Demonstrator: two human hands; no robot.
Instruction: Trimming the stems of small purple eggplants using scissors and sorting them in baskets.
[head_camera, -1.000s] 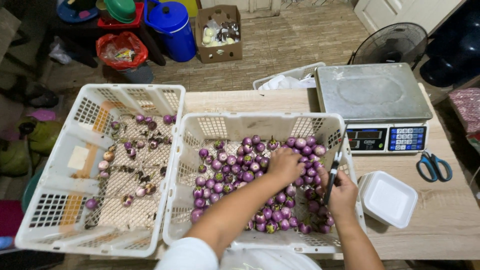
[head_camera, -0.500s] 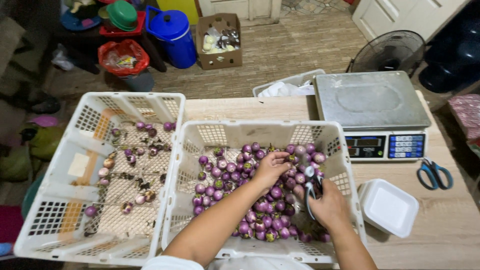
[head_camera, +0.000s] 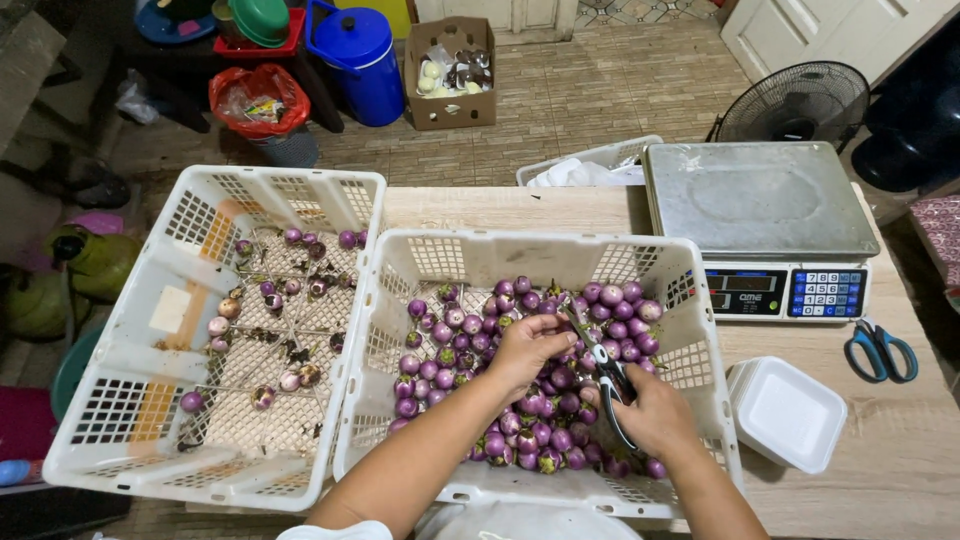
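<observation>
Right hand (head_camera: 655, 415) low centre-right of frame, closed around black-handled scissors (head_camera: 607, 378), blades pointing up-left toward the left hand. Left hand (head_camera: 528, 348) at centre, fingers pinched together on a small purple eggplant (head_camera: 553, 312) from the pile, just above the scissor tips. Both hands inside the white crate (head_camera: 560, 255), centre of frame, holding a heap of round purple eggplants (head_camera: 475, 330). Second white crate (head_camera: 150, 300) touching it on the left, only a few scattered eggplants on its floor. Digital scale (head_camera: 760, 205) upper right on the wooden table (head_camera: 900, 440). White foam tray (head_camera: 785, 412) just right of the centre crate. Blue-handled scissors (head_camera: 880, 350) far right, below the scale. Blue jug (head_camera: 360, 55) and cardboard box (head_camera: 450, 65) on the floor, top of frame.
</observation>
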